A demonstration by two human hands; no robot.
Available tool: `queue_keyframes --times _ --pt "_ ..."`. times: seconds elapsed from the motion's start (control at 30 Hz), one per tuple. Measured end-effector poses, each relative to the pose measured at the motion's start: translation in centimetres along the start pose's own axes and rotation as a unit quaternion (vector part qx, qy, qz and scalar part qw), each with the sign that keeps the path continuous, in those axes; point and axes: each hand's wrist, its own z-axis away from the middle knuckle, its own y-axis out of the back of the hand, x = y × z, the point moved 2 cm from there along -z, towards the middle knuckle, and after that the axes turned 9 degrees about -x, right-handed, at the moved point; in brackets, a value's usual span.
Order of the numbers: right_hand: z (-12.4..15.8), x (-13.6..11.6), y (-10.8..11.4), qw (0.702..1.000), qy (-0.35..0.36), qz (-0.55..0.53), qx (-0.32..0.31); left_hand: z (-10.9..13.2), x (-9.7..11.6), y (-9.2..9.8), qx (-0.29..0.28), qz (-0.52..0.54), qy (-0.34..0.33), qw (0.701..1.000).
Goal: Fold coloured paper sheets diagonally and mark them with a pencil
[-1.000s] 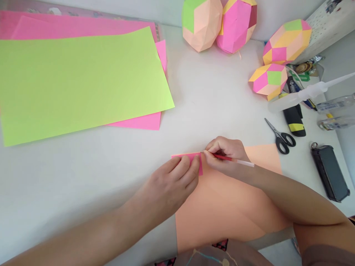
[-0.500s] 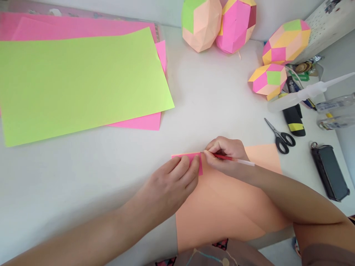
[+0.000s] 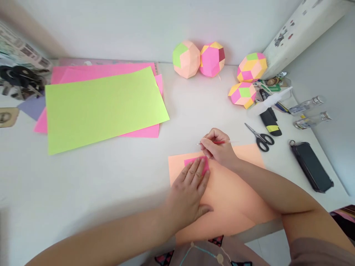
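A small pink paper piece [image 3: 189, 161] lies on a large peach sheet [image 3: 222, 195], a little in from its top edge. My left hand [image 3: 191, 188] rests over the pink piece with fingers stretched flat and the thumb apart, covering its lower part. My right hand [image 3: 219, 146] pinches a thin red pen refill [image 3: 220, 142], held almost level above the table near the sheet's top edge. Its tip points left, off the paper. Right of my right hand lie black-handled scissors [image 3: 262, 139].
A green sheet [image 3: 105, 111] lies over pink sheets [image 3: 144, 132] at left. Faceted paper balls [image 3: 186, 59] stand along the wall. A box cutter [image 3: 270, 122], a white dropper bottle [image 3: 266, 105], small glass bottles [image 3: 310, 121] and a black case [image 3: 312, 166] sit at right.
The pink piece has shifted down and right on the peach sheet. My left fingers have flattened over it. My right hand has lifted the refill tip away from its corner. The view has tilted up.
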Motion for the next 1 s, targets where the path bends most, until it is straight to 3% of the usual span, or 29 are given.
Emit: queue_keyframes --times 0.17,0.27,0.3,0.33,0.43,0.47,0.53,0.77,1.0 --pt "-0.3 -0.7 1.5 0.999 -0.013 -0.044 0.013 -3.1 1.5 -0.3 -0.022 -0.001 0.008 1.000" --pt "1.6 -2.0 3.2 0.990 0.079 0.114 0.021 -3.1 1.2 -0.4 0.008 0.021 -0.008 1.000" --pt "2.6 -2.3 3.7 0.968 0.128 0.217 0.014 -2.9 1.1 -0.4 0.022 0.028 -0.015 0.999" --pt "3.6 -2.6 4.0 0.927 0.185 0.327 -0.001 -2.7 0.9 -0.4 0.035 0.034 -0.019 0.999" --pt "6.3 -2.0 4.2 0.766 0.370 0.520 -0.073 -2.3 0.7 -0.4 0.064 0.041 -0.010 0.997" --pt "6.9 -1.6 4.2 0.723 0.396 0.560 -0.086 -2.2 0.7 -0.4 0.072 0.040 -0.004 0.997" --pt "7.3 -0.6 4.2 0.676 0.411 0.602 -0.102 -2.0 0.7 -0.4 0.083 0.028 0.009 0.996" --pt "7.0 0.0 4.5 0.660 0.392 0.627 -0.133 -1.5 0.8 -0.2 0.064 -0.015 0.022 0.998" --pt "6.9 -0.2 4.7 0.676 0.372 0.613 -0.166 -1.4 0.4 -0.3 0.030 0.003 0.033 0.999"
